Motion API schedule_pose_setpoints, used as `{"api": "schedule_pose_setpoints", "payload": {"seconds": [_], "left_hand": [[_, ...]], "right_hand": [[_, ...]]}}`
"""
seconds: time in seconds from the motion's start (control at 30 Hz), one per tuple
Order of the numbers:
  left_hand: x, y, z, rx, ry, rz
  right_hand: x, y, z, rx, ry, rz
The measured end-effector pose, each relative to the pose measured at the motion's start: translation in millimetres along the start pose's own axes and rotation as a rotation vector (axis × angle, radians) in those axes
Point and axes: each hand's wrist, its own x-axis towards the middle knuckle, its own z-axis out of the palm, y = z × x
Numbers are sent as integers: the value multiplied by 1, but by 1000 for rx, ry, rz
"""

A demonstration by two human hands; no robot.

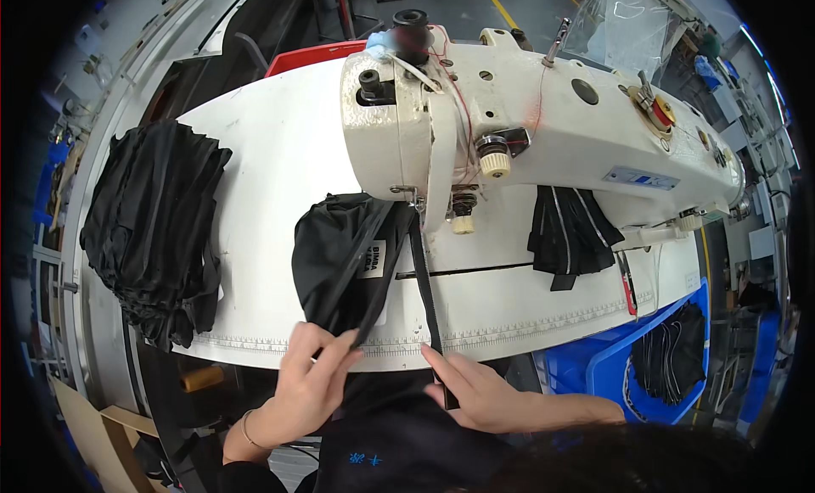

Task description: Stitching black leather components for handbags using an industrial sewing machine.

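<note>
A black fabric piece (327, 247) with a small pale label (373, 260) lies under the needle end of a cream sewing machine (526, 103). Its long edge runs toward me, and my left hand (314, 370) is closed on it at the table's front edge. A narrow black strip that looks like zipper tape (422, 281) comes down from the needle area, to the right of the fabric. My right hand (484, 395) has its fingers closed around the strip's near end. Fabric and strip are apart near my hands and meet by the presser foot, where the machine head partly hides them.
A tall stack of black fabric pieces (157, 230) stands on the left of the white table (263, 137). Right of the needle lie black strips with pale lines (567, 230) and a red-handled tool (629, 289). A blue bin (586, 357) holding black pieces hangs low at the right.
</note>
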Motion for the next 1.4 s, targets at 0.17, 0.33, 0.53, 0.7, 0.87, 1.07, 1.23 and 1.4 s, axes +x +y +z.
{"api": "schedule_pose_setpoints", "payload": {"seconds": [0.17,0.33,0.53,0.7,0.87,1.07,1.23,1.4], "left_hand": [[11,-12,-7,321,115,92],[50,-38,-5,-396,214,-328],[144,-62,-46,-295,126,-416],[52,-6,-22,450,-409,669],[-2,-14,52,353,-161,606],[-21,-25,64,260,-153,515],[-2,-21,48,77,-200,333],[19,-13,14,249,-21,447]], "right_hand": [[-3,-5,0,-667,129,-212],[0,7,2,-766,46,-314],[-3,19,11,-839,53,-397],[-7,17,7,-840,-27,-375],[-8,23,5,-762,22,-356],[-8,27,4,-778,38,-390],[-5,26,-1,-800,-11,-417],[-2,23,-1,-794,-32,-416]]}}
